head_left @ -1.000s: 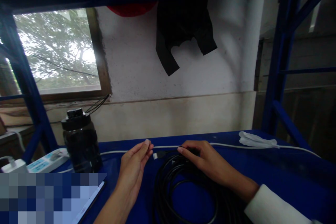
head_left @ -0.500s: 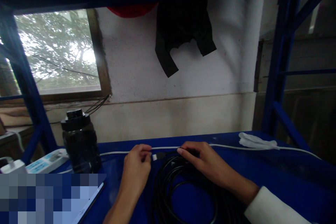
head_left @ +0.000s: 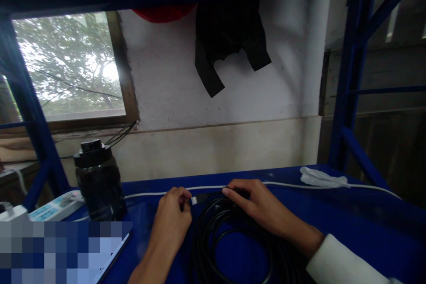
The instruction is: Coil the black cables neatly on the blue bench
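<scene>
A thick black cable [head_left: 206, 235] lies coiled in loops on the blue surface. Its end, a black plug with a flat metal tip [head_left: 195, 200] like a USB or HDMI connector, points left. My right hand [head_left: 248, 197] grips the cable at the top of the coil, thumb and fingers closed just behind the plug. Just left of the metal tip is my left hand [head_left: 173, 213], its fingers curled together close to the plug. Whatever those fingers hold, if anything, is hidden.
A dark bottle [head_left: 98, 182] stands at left beside a white power strip [head_left: 60, 206]. A white cord [head_left: 143, 194] runs along the back of the blue surface, past crumpled white plastic [head_left: 322, 178]. Blue frame posts [head_left: 346, 75] flank it. A black bag [head_left: 229, 31] hangs above.
The view has shifted slightly, moving the scene a little left. My left fingers are slightly nearer the plug's tip, while my right hand keeps its grip on the cable.
</scene>
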### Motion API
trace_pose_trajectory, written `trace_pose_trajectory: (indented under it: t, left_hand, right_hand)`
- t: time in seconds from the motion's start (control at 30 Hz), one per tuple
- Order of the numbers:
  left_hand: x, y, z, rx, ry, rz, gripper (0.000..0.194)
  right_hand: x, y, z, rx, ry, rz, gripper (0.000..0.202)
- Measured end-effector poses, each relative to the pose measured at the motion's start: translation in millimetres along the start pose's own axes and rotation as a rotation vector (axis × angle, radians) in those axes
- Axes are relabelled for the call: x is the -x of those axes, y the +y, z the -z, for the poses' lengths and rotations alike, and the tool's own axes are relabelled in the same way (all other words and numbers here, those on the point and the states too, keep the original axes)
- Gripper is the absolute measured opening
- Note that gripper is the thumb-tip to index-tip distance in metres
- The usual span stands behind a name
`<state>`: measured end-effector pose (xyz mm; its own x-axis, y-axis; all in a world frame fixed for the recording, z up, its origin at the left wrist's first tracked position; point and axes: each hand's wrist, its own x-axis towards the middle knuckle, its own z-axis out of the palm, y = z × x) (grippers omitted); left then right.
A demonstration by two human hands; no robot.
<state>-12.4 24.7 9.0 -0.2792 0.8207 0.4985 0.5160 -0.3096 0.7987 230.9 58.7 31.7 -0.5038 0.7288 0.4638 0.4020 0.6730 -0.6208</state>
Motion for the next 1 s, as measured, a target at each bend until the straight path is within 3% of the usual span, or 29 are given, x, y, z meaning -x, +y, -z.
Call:
trace_pose_trajectory:
  t: [0.2,0.33,0.47,0.67,0.8,1.0]
  left_hand:
    - [1,8,-4.9,0.022,0.019,-0.053,0.01]
    - [0,16,-1.9,0.056,0.03,-0.049,0.031]
    - [0,24,2.7,0.036,0.072,-0.055,0.036]
    - [12,26,-11.4,-0.102,-0.192,-0.215,0.037]
    - [18,28,-16.8,-0.073,-0.391,-0.181,0.031]
    - [18,39,-11.2,-0.058,-0.404,-0.162,0.031]
  right_hand:
    - [-2,-4,1,0.048,0.009,0.021,0.04]
    - [0,-5,2,0.102,0.029,0.082,0.034]
    - [0,-7,3,0.135,0.012,0.098,0.029]
    - [-1,-7,3,0.165,-0.013,0.113,0.029]
    - [-1,-5,3,0.147,-0.033,0.119,0.029]
    - [-1,-6,4,0.15,-0.025,0.102,0.03]
